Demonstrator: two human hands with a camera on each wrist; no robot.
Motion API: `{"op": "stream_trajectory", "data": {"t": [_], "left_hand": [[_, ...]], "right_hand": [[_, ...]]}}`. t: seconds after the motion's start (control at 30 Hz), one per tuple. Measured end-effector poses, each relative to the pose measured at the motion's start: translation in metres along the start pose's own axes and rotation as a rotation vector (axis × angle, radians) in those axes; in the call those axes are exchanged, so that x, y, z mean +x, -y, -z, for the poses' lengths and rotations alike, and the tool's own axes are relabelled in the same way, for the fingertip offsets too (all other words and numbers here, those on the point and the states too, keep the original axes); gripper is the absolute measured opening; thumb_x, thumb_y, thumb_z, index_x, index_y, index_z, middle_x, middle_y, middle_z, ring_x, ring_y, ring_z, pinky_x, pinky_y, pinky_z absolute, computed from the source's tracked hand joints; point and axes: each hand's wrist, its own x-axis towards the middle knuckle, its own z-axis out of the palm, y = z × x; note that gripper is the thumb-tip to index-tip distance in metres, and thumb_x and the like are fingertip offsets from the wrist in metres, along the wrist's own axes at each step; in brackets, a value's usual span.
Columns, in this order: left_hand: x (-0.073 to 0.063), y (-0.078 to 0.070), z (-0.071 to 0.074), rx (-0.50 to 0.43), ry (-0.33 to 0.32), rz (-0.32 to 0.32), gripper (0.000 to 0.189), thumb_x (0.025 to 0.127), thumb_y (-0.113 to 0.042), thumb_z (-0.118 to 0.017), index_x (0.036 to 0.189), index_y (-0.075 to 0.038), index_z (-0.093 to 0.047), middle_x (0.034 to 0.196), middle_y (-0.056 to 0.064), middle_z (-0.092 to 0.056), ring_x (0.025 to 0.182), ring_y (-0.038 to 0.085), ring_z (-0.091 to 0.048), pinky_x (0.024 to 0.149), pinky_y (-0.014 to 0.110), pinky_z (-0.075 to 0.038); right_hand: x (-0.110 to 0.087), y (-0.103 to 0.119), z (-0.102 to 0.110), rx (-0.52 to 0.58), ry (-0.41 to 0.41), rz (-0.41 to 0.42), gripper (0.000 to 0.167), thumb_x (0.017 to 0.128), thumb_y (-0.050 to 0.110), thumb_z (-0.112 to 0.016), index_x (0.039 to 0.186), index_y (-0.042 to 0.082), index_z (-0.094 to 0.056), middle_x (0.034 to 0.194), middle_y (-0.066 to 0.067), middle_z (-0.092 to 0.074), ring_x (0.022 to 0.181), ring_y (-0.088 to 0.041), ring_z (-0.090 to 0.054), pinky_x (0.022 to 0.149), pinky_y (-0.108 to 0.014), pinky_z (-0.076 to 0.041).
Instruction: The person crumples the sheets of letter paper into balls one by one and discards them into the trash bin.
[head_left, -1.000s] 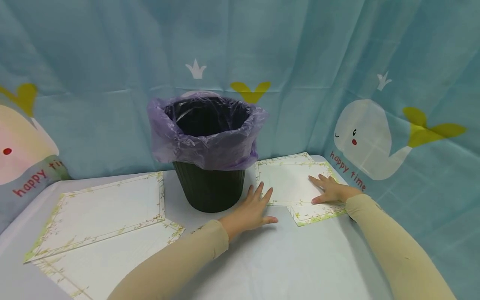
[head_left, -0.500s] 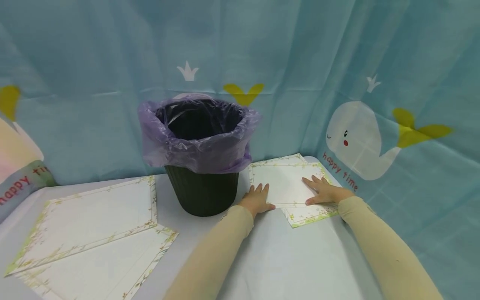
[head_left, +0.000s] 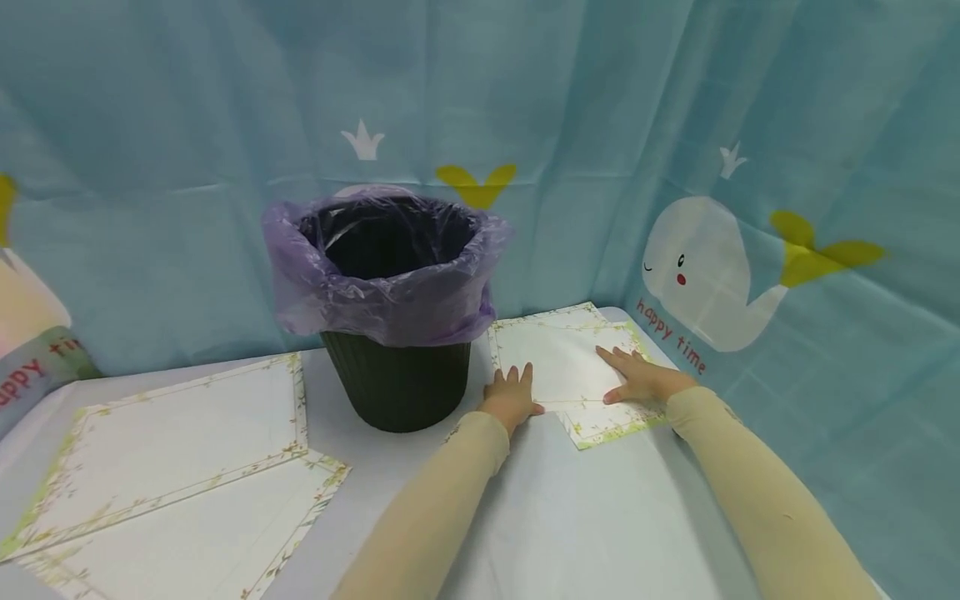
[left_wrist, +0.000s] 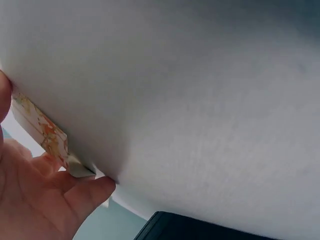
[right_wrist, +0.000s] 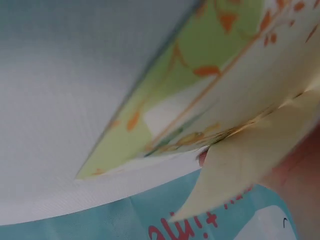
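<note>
Two overlapping sheets of white paper with floral borders lie at the back right in the head view: an upper sheet and a lower one sticking out in front. My left hand is at the upper sheet's front left corner, fingers slightly bent, fingertips at its edge. In the left wrist view the fingers reach down to the table and a printed corner shows between them and the thumb. My right hand rests with spread fingers on the sheet's right part; a paper edge bends up beside it.
A dark bin with a purple bag folded over its rim stands left of my left hand. Two more bordered sheets overlap on the left of the white table. A blue whale-print curtain closes off the back and right.
My left hand has moved closer to the upper sheet's front left corner, its fingers drawing together. My right hand stays on the paper. The head view has shifted slightly right.
</note>
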Motion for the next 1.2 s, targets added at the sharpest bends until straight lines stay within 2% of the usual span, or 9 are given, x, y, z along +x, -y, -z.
{"op": "stream_trajectory", "data": {"t": [0.13, 0.33, 0.5, 0.57, 0.67, 0.77, 0.97, 1.07, 1.2], "left_hand": [[-0.001, 0.001, 0.000, 0.009, -0.023, 0.002, 0.091, 0.088, -0.051, -0.059, 0.157, -0.014, -0.011, 0.157, 0.009, -0.027, 0.142, 0.036, -0.024, 0.105, 0.051, -0.037], [-0.008, 0.011, 0.003, -0.051, -0.032, -0.026, 0.095, 0.090, -0.046, -0.064, 0.156, -0.008, -0.006, 0.156, 0.009, -0.029, 0.142, 0.034, -0.025, 0.108, 0.044, -0.034], [-0.021, 0.021, 0.012, -0.145, 0.002, -0.086, 0.094, 0.092, -0.038, -0.067, 0.156, -0.009, -0.004, 0.154, 0.015, -0.031, 0.136, 0.033, -0.039, 0.108, 0.041, -0.035], [-0.028, 0.022, 0.016, -0.208, 0.028, -0.119, 0.094, 0.093, -0.035, -0.066, 0.156, -0.011, -0.001, 0.157, 0.014, -0.024, 0.138, 0.031, -0.036, 0.110, 0.041, -0.033], [-0.039, 0.022, 0.019, -0.247, 0.021, -0.199, 0.093, 0.094, -0.033, -0.064, 0.156, -0.011, 0.001, 0.160, 0.014, -0.016, 0.141, 0.029, -0.029, 0.112, 0.041, -0.028], [-0.050, 0.019, 0.018, -0.174, -0.095, -0.303, 0.092, 0.093, -0.034, -0.066, 0.156, -0.010, -0.003, 0.160, 0.014, -0.014, 0.144, 0.030, -0.023, 0.113, 0.043, -0.026], [-0.072, 0.019, 0.020, 0.131, -0.505, -0.414, 0.088, 0.088, -0.040, -0.071, 0.153, -0.011, -0.020, 0.156, 0.014, -0.020, 0.144, 0.036, -0.015, 0.112, 0.050, -0.026], [-0.081, 0.021, 0.025, 0.224, -0.569, -0.426, 0.090, 0.085, -0.047, -0.071, 0.153, -0.013, -0.023, 0.158, 0.011, -0.019, 0.146, 0.036, -0.007, 0.113, 0.052, -0.022], [-0.090, 0.022, 0.030, 0.264, -0.560, -0.439, 0.097, 0.082, -0.058, -0.070, 0.155, -0.015, -0.022, 0.161, 0.009, -0.015, 0.147, 0.035, -0.003, 0.114, 0.054, -0.015]], "right_hand": [[0.002, 0.003, -0.002, 0.013, -0.015, 0.004, 0.104, 0.083, 0.043, -0.071, 0.156, 0.007, -0.006, 0.156, -0.031, -0.006, 0.139, -0.056, 0.001, 0.109, -0.066, -0.006], [-0.003, 0.018, -0.005, -0.032, -0.040, 0.004, 0.092, 0.088, 0.035, -0.070, 0.156, 0.013, -0.012, 0.150, -0.028, -0.030, 0.136, -0.047, -0.030, 0.109, -0.059, -0.024], [-0.012, 0.035, -0.008, -0.093, -0.067, 0.052, 0.076, 0.095, 0.011, -0.063, 0.156, 0.012, -0.017, 0.119, -0.027, -0.059, 0.105, -0.038, -0.057, 0.094, -0.052, -0.041], [-0.017, 0.039, -0.010, -0.131, -0.103, 0.067, 0.072, 0.094, 0.000, -0.059, 0.154, 0.012, -0.022, 0.103, -0.024, -0.063, 0.092, -0.033, -0.059, 0.086, -0.048, -0.044], [-0.027, 0.045, -0.011, -0.173, -0.181, 0.094, 0.068, 0.089, -0.010, -0.054, 0.151, 0.010, -0.033, 0.105, -0.025, -0.064, 0.087, -0.031, -0.060, 0.079, -0.045, -0.046], [-0.039, 0.048, -0.011, -0.189, -0.264, 0.111, 0.063, 0.086, -0.012, -0.052, 0.145, 0.008, -0.043, 0.121, -0.027, -0.061, 0.082, -0.028, -0.060, 0.068, -0.040, -0.046], [-0.065, 0.056, -0.008, -0.236, -0.343, 0.170, 0.058, 0.084, -0.011, -0.051, 0.139, 0.006, -0.051, 0.082, -0.015, -0.065, 0.056, -0.016, -0.037, 0.051, -0.030, -0.032], [-0.079, 0.060, -0.005, -0.267, -0.379, 0.255, 0.056, 0.084, -0.012, -0.054, 0.136, 0.007, -0.054, 0.086, -0.010, -0.067, 0.058, -0.013, -0.040, 0.052, -0.029, -0.033], [-0.095, 0.064, -0.004, -0.278, -0.454, 0.383, 0.059, 0.079, -0.016, -0.057, 0.132, 0.009, -0.059, 0.103, -0.012, -0.069, 0.066, -0.012, -0.047, 0.057, -0.028, -0.037]]}}
